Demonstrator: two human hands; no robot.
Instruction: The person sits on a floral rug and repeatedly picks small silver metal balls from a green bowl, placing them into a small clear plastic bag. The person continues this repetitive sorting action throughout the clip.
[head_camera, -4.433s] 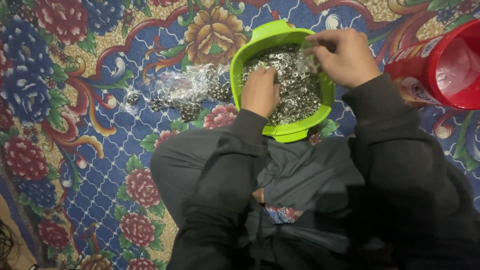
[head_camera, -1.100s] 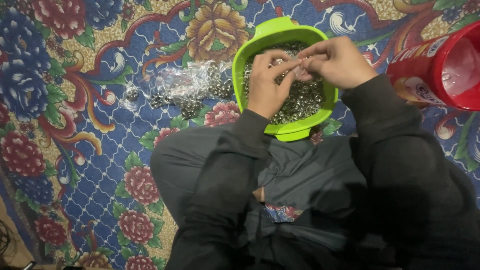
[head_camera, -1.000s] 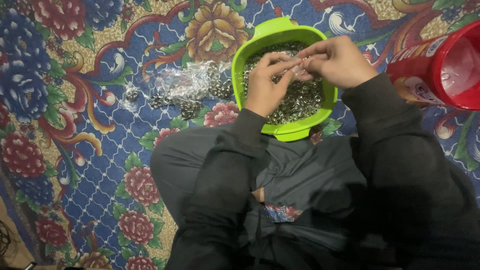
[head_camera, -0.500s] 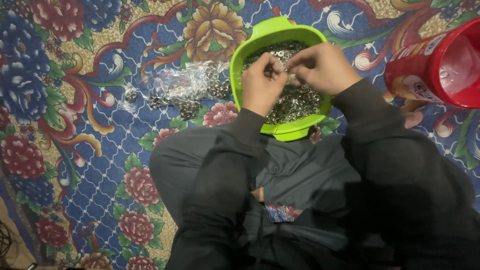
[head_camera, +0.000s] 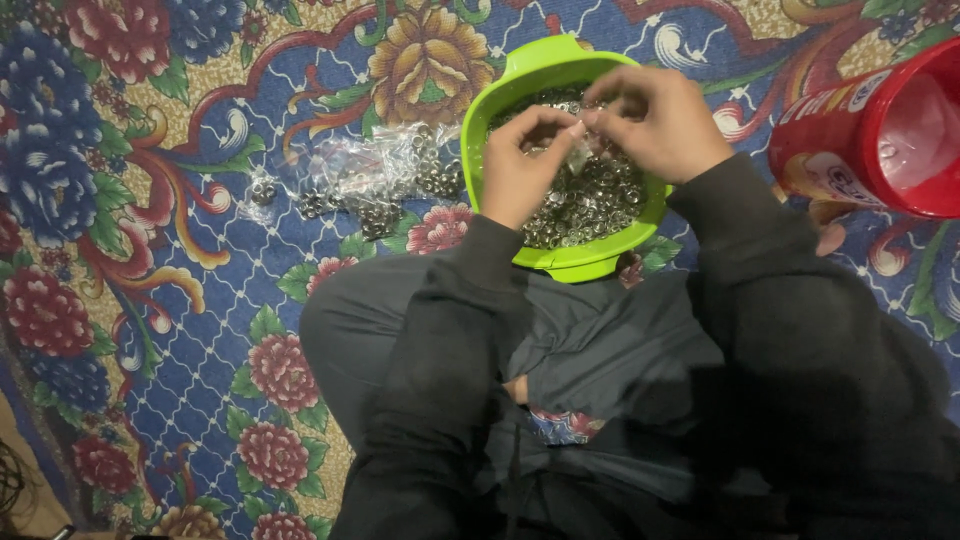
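A lime green bowl (head_camera: 520, 75) sits on the carpet in front of my knees, filled with small silver metal rings (head_camera: 590, 200). Both hands hover over the bowl. My left hand (head_camera: 525, 165) and my right hand (head_camera: 660, 120) meet fingertip to fingertip, pinching a small clear plastic bag (head_camera: 578, 150) between them. The bag is tiny and partly hidden by my fingers; its contents are unclear.
Several small clear bags of metal rings (head_camera: 375, 180) lie on the floral carpet (head_camera: 150, 250) left of the bowl. A red plastic container (head_camera: 880, 130) stands at the right edge. My dark-clothed legs (head_camera: 600, 380) fill the lower middle.
My hands went from digging in the bowl's rings to rising together above it, then shifted slightly left while pinching the small clear bag between them.
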